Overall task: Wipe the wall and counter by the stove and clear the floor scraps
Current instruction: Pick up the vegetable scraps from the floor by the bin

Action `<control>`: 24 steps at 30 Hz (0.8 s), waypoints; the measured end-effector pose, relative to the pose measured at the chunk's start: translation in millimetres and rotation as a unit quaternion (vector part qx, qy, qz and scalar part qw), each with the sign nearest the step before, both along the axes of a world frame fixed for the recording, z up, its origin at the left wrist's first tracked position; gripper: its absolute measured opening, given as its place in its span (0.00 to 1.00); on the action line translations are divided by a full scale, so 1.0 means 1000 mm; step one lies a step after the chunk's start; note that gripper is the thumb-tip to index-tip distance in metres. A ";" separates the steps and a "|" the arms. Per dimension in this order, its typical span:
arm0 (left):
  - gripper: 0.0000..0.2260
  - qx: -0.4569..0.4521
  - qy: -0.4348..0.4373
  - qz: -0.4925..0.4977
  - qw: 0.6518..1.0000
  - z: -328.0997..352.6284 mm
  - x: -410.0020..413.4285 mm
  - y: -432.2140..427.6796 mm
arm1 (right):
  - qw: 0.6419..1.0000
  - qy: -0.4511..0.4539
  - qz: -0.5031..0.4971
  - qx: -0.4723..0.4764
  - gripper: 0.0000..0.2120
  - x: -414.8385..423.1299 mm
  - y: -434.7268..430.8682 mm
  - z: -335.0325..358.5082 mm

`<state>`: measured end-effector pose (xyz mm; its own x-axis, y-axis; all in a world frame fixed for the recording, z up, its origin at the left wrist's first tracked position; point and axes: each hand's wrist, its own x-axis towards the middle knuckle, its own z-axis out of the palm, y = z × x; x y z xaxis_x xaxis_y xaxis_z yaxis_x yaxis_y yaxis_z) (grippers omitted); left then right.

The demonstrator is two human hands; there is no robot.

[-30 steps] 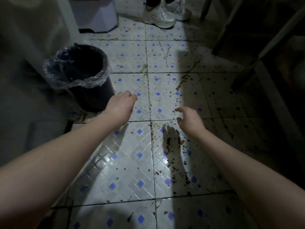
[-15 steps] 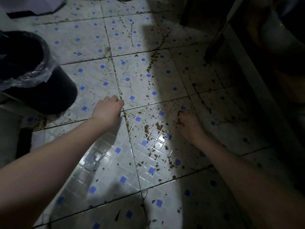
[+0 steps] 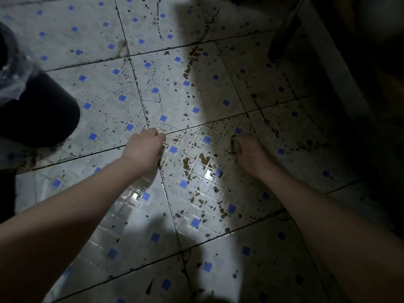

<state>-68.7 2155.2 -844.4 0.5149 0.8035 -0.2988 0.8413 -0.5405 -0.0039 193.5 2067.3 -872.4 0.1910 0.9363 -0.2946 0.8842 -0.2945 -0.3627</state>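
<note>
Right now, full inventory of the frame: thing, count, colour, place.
floor: one, white tiles with blue squares, fills the view
scraps: many, brown, thickest on the centre tile between the hands
bin: one, black, left edge
liner: one, clear, over the bin's rim
leg: one, dark, upper right, foot on the floor
beam: one, pale, upper right, runs down past the leg
left hand: one, fingers curled, low over a tile joint; whether it holds anything is hidden
right hand: one, in shadow, fingertips curled down at the floor among the scraps; grip unclear
</note>
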 end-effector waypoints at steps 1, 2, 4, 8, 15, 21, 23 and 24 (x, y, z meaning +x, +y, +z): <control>0.13 0.002 -0.005 0.001 1.000 -0.002 -0.001 0.001 | 1.000 0.009 0.003 0.006 0.11 -0.001 0.005 -0.002; 0.13 0.004 -0.008 0.004 1.000 -0.003 -0.003 0.001 | 1.000 0.011 0.007 0.010 0.13 -0.003 0.009 -0.005; 0.12 0.007 -0.010 0.009 1.000 -0.007 -0.006 0.002 | 1.000 -0.001 0.016 0.006 0.15 -0.006 0.013 -0.011; 0.12 0.005 -0.001 0.008 1.000 -0.013 -0.010 0.002 | 1.000 0.011 0.017 0.000 0.13 -0.011 0.010 -0.019; 0.12 -0.001 -0.017 0.010 1.000 -0.017 -0.011 0.000 | 0.997 0.062 -0.010 0.036 0.13 -0.018 -0.001 -0.020; 0.12 -0.007 -0.028 0.001 1.000 -0.017 -0.009 -0.002 | 0.982 0.177 -0.040 0.056 0.09 -0.052 -0.017 -0.019; 0.11 -0.007 -0.029 0.003 1.000 -0.019 -0.013 -0.003 | 0.978 0.201 -0.034 0.045 0.13 -0.061 -0.027 -0.021; 0.11 -0.007 -0.029 0.006 1.000 -0.020 -0.015 -0.002 | 0.978 0.204 -0.035 0.039 0.14 -0.064 -0.031 -0.023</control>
<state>-83.9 2152.7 -864.4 0.5214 0.8063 -0.2792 0.8468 -0.5294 0.0524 129.7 2036.8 -895.2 0.1376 0.9477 -0.2880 0.6395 -0.3071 -0.7048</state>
